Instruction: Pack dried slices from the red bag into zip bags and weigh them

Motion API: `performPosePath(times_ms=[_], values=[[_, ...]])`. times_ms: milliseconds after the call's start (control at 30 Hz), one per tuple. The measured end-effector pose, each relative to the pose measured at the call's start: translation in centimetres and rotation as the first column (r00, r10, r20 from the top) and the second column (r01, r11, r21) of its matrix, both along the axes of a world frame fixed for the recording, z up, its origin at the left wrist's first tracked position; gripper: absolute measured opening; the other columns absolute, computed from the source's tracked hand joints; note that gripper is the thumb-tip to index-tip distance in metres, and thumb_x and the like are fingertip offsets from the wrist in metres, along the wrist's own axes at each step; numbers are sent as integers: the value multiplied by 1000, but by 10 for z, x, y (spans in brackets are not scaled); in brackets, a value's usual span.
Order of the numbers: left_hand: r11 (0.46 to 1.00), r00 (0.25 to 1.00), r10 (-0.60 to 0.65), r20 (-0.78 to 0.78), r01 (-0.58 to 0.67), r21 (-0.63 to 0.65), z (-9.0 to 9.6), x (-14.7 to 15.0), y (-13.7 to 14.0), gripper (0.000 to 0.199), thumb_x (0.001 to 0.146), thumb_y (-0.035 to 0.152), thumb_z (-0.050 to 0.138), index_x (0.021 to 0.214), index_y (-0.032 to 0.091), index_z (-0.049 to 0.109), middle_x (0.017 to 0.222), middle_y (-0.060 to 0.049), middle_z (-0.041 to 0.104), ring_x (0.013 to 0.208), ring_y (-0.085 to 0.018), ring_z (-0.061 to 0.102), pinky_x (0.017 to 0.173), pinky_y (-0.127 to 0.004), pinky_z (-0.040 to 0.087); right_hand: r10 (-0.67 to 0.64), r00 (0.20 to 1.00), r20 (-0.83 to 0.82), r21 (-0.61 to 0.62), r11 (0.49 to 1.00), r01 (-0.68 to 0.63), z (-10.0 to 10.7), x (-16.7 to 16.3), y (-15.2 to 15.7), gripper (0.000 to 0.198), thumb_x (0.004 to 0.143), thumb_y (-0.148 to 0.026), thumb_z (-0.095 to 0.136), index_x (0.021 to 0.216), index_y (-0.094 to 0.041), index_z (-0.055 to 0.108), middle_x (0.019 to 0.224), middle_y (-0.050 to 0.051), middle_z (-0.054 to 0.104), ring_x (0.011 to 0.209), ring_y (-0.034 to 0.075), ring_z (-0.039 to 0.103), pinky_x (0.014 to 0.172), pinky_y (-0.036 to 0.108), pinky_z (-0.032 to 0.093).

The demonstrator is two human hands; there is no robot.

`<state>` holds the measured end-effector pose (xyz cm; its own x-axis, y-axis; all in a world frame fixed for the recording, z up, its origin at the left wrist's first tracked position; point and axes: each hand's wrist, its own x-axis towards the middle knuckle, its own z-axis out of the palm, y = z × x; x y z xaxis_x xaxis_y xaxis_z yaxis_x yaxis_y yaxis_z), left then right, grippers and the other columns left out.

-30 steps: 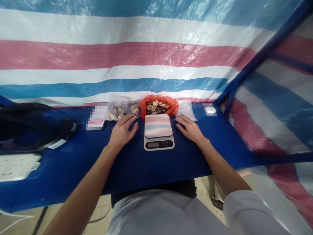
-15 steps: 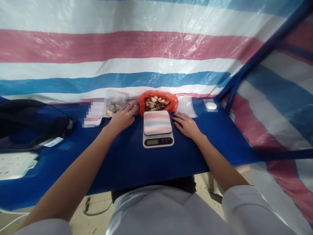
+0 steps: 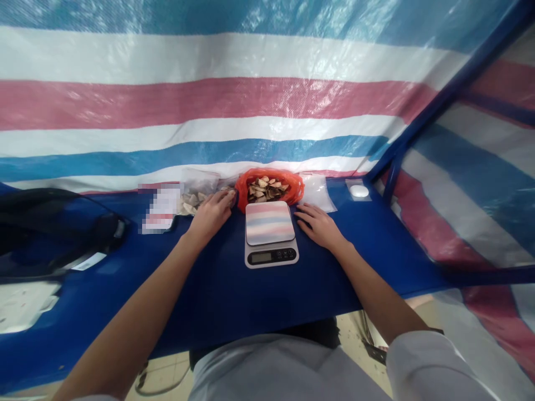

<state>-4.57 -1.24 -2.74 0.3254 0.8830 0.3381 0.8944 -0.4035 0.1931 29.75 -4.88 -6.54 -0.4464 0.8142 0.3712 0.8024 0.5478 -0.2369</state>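
Observation:
A digital kitchen scale point(image 3: 270, 223) with a mirror-like plate lies flat between my hands, its display facing me and nothing on the plate. Right behind it is an orange plastic bag point(image 3: 296, 186), open at the top and full of dried brown-and-pale slices point(image 3: 267, 189). My left hand point(image 3: 211, 216) rests with outstretched fingers at a clear bag of pale pieces point(image 3: 190, 201); the fingers partly cover it. To the scale's right, my right hand point(image 3: 320, 225) lies flat on the table with fingers apart, close to clear empty plastic bags point(image 3: 320, 192). Neither hand visibly holds anything.
A small bag with a white round object point(image 3: 358, 191) sits at the back right of the blue table point(image 3: 267, 301). On the left are a blurred-out card or phone point(image 3: 161, 209), a black strapped item point(image 3: 96, 234) and a white power strip point(image 3: 25, 306). Striped sheeting hangs behind.
The whole view has shifted, so the table and its things sit lower in the picture. Both hands keep practically the same places beside the scale.

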Motion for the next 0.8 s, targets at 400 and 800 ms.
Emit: performPosePath(times_ms=[400,800], values=[[998,648,32,761,-59,9,26,8,-24,43,78,37,74,115,16,70,102,-7,76,86,-22,71,81,-34,58,75,973,-220,109,993,-52,34,-20,-6,34,101,-27,46,123,-24,71,133,6,68,129,23,60,114,40,49],[933,131,67,989,344,-109,29,46,-48,46,66,39,88,106,23,74,109,-7,76,103,-25,70,93,-42,57,-37,622,-782,-165,975,-149,55,-64,23,46,94,-48,56,133,-23,62,129,8,70,121,25,66,105,40,55]])
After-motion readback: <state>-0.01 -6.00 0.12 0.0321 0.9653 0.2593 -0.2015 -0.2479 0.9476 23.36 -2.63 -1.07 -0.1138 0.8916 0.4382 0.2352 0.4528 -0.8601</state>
